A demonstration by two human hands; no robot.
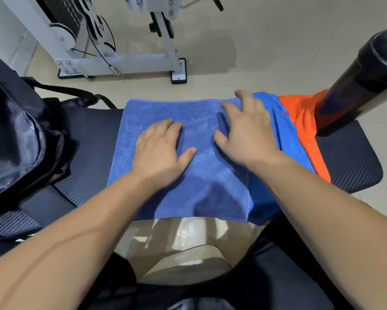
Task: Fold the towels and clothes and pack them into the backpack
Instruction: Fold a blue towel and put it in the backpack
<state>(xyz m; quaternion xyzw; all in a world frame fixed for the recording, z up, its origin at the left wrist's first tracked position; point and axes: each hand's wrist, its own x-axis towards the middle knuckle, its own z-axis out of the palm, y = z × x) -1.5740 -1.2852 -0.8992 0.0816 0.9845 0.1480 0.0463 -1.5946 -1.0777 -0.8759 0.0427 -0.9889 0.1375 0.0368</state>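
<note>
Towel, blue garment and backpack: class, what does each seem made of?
Towel: soft microfibre or terry, it seems; matte fuzzy nap, stitched hem.
Blue garment: likely synthetic sports mesh; tiny holes, slight sheen.
Backpack: probably nylon; smooth, glossy black.

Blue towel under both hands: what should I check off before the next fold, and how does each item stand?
1. Blue towel lies flat on the black padded bench: ok.
2. Left hand rests flat on it, fingers straight: ok.
3. Right hand rests on it, fingers spread: ok.
4. Towel clear of other clothes: not ok; its right edge overlaps the blue mesh garment, which lies on the orange garment.
5. Black backpack open for packing: cannot tell.
</note>
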